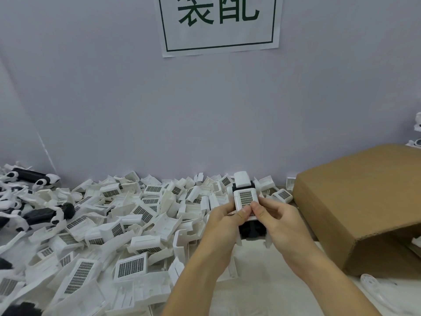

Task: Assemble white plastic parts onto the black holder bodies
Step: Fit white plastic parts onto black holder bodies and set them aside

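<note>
Just right of centre in the frame, above the bench [262, 290], the left hand [224, 221] and right hand [276, 216] together pinch a white grille part [245, 199] against the black holder body [251, 229], thumbs pressed on the part's near edge. Both pieces appear to be light, rigid, smooth moulded plastic, so the grip should sit on the solid outer rim, not the grille. Any snap tabs are probably thin and should be seated with even pressure.
</note>
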`<action>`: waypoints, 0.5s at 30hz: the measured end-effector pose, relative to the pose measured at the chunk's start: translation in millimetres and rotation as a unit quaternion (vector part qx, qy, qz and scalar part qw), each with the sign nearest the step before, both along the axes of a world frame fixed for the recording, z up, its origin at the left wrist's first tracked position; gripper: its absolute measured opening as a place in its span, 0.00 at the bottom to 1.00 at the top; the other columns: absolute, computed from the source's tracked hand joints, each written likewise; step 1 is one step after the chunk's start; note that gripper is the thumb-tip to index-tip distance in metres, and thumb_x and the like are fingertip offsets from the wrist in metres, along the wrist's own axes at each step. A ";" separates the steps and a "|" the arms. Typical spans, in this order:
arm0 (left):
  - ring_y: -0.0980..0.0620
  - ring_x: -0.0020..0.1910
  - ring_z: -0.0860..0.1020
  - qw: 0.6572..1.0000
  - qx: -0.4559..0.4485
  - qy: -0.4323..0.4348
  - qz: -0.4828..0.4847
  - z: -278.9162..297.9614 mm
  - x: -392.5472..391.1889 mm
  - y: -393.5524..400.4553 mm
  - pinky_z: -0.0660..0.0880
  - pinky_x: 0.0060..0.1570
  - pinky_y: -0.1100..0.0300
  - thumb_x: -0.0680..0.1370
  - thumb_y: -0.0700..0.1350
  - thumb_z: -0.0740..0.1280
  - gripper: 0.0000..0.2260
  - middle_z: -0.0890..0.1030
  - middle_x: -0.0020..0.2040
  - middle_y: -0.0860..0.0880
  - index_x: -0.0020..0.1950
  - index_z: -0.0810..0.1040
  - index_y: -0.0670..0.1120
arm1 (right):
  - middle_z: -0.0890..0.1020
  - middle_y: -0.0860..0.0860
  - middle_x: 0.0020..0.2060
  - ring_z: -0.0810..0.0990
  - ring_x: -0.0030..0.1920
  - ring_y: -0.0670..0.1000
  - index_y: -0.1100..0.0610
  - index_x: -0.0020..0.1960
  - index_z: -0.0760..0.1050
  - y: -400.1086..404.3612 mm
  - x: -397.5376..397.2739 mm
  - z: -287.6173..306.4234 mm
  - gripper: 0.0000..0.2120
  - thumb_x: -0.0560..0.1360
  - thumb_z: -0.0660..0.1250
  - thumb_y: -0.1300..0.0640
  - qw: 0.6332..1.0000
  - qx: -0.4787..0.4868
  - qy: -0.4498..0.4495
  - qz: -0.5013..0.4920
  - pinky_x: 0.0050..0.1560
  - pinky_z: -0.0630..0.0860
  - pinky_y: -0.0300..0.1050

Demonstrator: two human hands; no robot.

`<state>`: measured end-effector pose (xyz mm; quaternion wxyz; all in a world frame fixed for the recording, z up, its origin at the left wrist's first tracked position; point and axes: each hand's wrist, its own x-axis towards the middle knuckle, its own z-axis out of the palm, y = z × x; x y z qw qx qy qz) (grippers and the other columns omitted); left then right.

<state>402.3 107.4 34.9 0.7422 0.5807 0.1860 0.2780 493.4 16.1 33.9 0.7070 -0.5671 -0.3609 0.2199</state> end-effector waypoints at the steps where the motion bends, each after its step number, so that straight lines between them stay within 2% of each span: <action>1: 0.40 0.56 0.84 1.000 -0.008 -0.006 -0.001 0.1 0.3 -0.2 0.79 0.60 0.41 0.82 0.37 0.63 0.10 0.85 0.54 0.37 0.60 0.81 0.38 | 0.88 0.47 0.47 0.86 0.49 0.44 0.50 0.53 0.84 0.5 -0.6 0.1 0.09 0.80 0.66 0.59 1.000 0.006 0.003 0.001 0.43 0.80 0.35; 4: 0.41 0.55 0.84 0.999 -0.026 -0.025 0.004 -0.5 1.0 -0.6 0.82 0.55 0.46 0.82 0.39 0.65 0.10 0.85 0.54 0.38 0.60 0.82 0.39 | 0.88 0.44 0.46 0.85 0.48 0.41 0.48 0.50 0.83 3.5 -2.5 -1.2 0.08 0.80 0.67 0.58 0.999 0.021 -0.007 -0.031 0.44 0.79 0.32; 8: 0.39 0.55 0.84 0.997 -0.054 -0.050 0.038 -2.0 3.3 2.1 0.81 0.53 0.48 0.82 0.46 0.66 0.13 0.85 0.54 0.37 0.60 0.82 0.39 | 0.85 0.35 0.47 0.81 0.51 0.34 0.41 0.50 0.80 6.4 -7.3 -3.9 0.05 0.78 0.70 0.52 0.989 -0.024 -0.122 -0.085 0.45 0.75 0.27; 9: 0.41 0.56 0.84 0.994 -0.079 -0.061 0.040 -1.1 3.1 2.5 0.81 0.53 0.49 0.83 0.48 0.65 0.14 0.85 0.55 0.39 0.60 0.82 0.40 | 0.84 0.34 0.49 0.79 0.53 0.33 0.41 0.53 0.79 7.3 -9.3 -4.9 0.06 0.77 0.71 0.50 0.986 -0.037 -0.144 -0.080 0.49 0.75 0.28; 11: 0.43 0.57 0.84 0.986 -0.146 -0.080 0.020 2.7 2.5 1.3 0.81 0.54 0.51 0.84 0.52 0.61 0.17 0.85 0.57 0.41 0.61 0.82 0.43 | 0.81 0.37 0.56 0.77 0.59 0.35 0.43 0.62 0.77 9.7 -12.2 -9.6 0.17 0.74 0.74 0.47 0.977 -0.079 -0.181 -0.075 0.60 0.74 0.35; 12: 0.44 0.59 0.83 0.982 -0.171 -0.086 0.005 4.5 2.3 0.1 0.80 0.55 0.51 0.84 0.52 0.60 0.17 0.85 0.58 0.42 0.63 0.81 0.43 | 0.79 0.37 0.58 0.76 0.61 0.37 0.43 0.65 0.74 10.6 -13.1 -11.8 0.21 0.73 0.74 0.46 0.971 -0.097 -0.199 -0.089 0.61 0.73 0.37; 13: 0.44 0.60 0.83 0.980 -0.180 -0.086 -0.002 5.1 2.8 -0.5 0.79 0.58 0.50 0.84 0.51 0.60 0.17 0.84 0.59 0.41 0.64 0.81 0.42 | 0.78 0.37 0.57 0.75 0.61 0.37 0.41 0.65 0.73 11.3 -13.1 -13.4 0.22 0.73 0.75 0.45 0.964 -0.105 -0.216 -0.111 0.60 0.72 0.34; 15: 0.42 0.58 0.82 0.984 -0.164 -0.069 0.002 3.6 4.8 0.1 0.79 0.58 0.50 0.84 0.48 0.61 0.16 0.84 0.59 0.41 0.63 0.81 0.39 | 0.78 0.34 0.50 0.75 0.56 0.33 0.35 0.57 0.72 10.6 -10.7 -14.6 0.16 0.72 0.74 0.45 0.955 -0.098 -0.231 -0.162 0.51 0.72 0.27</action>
